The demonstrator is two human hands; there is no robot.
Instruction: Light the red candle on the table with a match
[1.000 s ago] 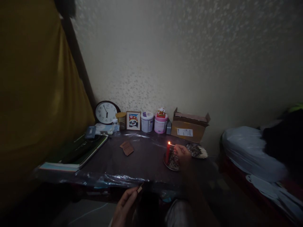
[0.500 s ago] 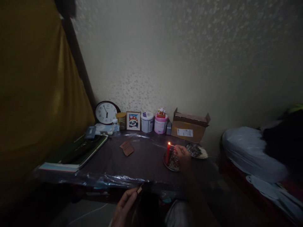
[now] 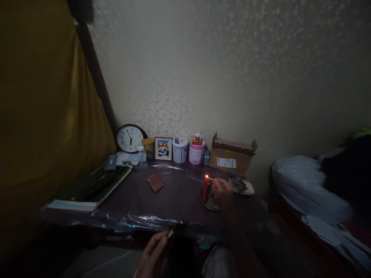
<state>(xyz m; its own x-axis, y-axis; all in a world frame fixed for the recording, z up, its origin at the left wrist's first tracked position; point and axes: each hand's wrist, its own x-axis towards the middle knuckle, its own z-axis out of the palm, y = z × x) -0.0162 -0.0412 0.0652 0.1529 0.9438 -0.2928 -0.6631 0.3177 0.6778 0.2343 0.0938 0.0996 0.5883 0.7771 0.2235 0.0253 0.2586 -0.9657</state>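
Observation:
A red candle (image 3: 205, 189) burns upright on a small round plate (image 3: 209, 201) on the dark, plastic-covered table (image 3: 162, 200). My right hand (image 3: 222, 189) is closed on a thin matchstick (image 3: 210, 178) whose tip touches the candle flame. Down at the table's near edge, my left hand (image 3: 153, 253) is closed on a small matchbox (image 3: 171, 232). Just right of the candle plate lies a second plate of matchsticks (image 3: 240, 185).
Along the wall stand a clock (image 3: 130, 138), a gold tin (image 3: 148, 147), a panda picture (image 3: 163, 148), two tubs (image 3: 188, 150) and an open cardboard box (image 3: 232, 153). Books (image 3: 92, 185) lie at the left, brown cards (image 3: 155, 181) mid-table. Bedding (image 3: 313, 185) is at the right.
My left hand has sunk slightly lower in the picture. The right hand still holds the matchstick at the flame, almost unmoved.

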